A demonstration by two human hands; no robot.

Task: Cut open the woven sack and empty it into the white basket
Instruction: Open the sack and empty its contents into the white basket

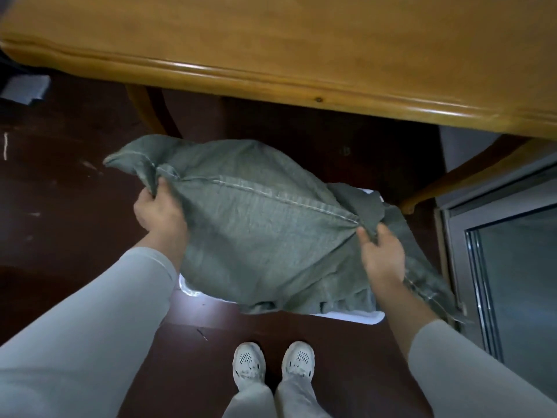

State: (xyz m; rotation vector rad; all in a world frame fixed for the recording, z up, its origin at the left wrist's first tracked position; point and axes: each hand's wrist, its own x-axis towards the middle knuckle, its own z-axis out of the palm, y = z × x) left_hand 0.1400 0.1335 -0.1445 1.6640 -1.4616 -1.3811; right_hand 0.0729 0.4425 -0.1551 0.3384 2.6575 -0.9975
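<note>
A grey-green woven sack (256, 230) with a stitched seam across its top hangs in the middle of the view, held up over the white basket (361, 316). My left hand (159, 211) grips the sack's left corner by the seam. At the seam's right end, my right hand (382, 254) pinches the fabric. The sack's loose lower end drapes down into the basket. Only bits of the basket's white rim show below and behind the sack; its inside is hidden.
A wooden table (301, 46) spans the top of the view, with its curved legs (147, 113) reaching the dark floor (60, 188). A metal-framed glass door (497, 267) stands at the right. My two white shoes (272, 363) are just in front of the basket.
</note>
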